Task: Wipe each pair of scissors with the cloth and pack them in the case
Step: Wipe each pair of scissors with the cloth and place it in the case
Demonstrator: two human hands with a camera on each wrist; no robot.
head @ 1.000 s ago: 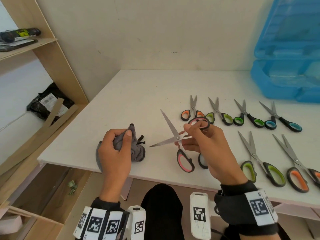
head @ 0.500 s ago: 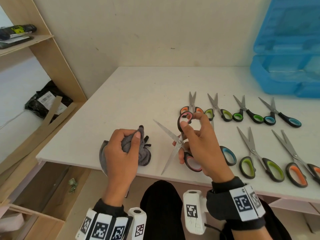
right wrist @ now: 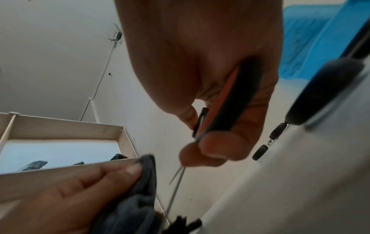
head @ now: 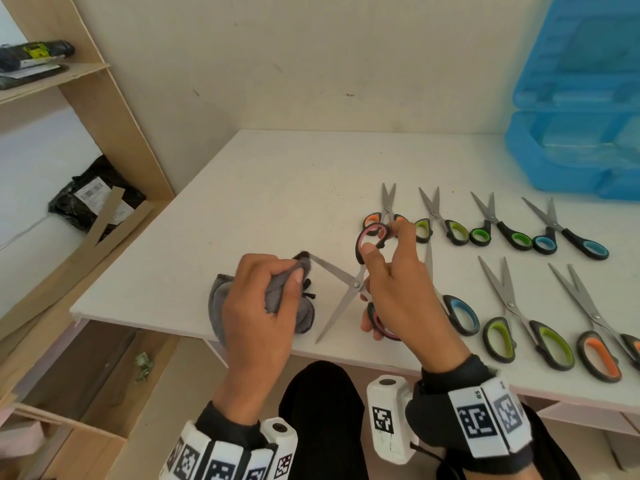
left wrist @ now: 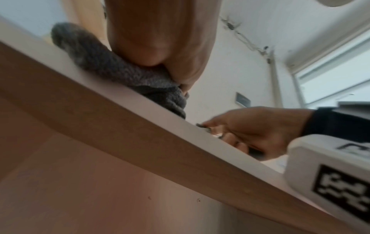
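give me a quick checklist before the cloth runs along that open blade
1. Left hand grips the grey cloth: ok.
2. Right hand holds the pink-handled scissors by their handles: ok.
3. Blades spread open for wiping: ok.
4. Cloth meets the upper blade's tip: ok.
5. Left fingers clear of the cutting edge: cannot tell.
6. Blue case open, ready for packing: ok.

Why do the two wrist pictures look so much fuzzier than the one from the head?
Head view: evenly lit and sharp, though the wide lens bends the shelf edges. Left wrist view: the cloth and right hand are soft with blur, shot from below the table edge. Right wrist view: the left hand and nearby scissors handles are smeared, too close to focus.
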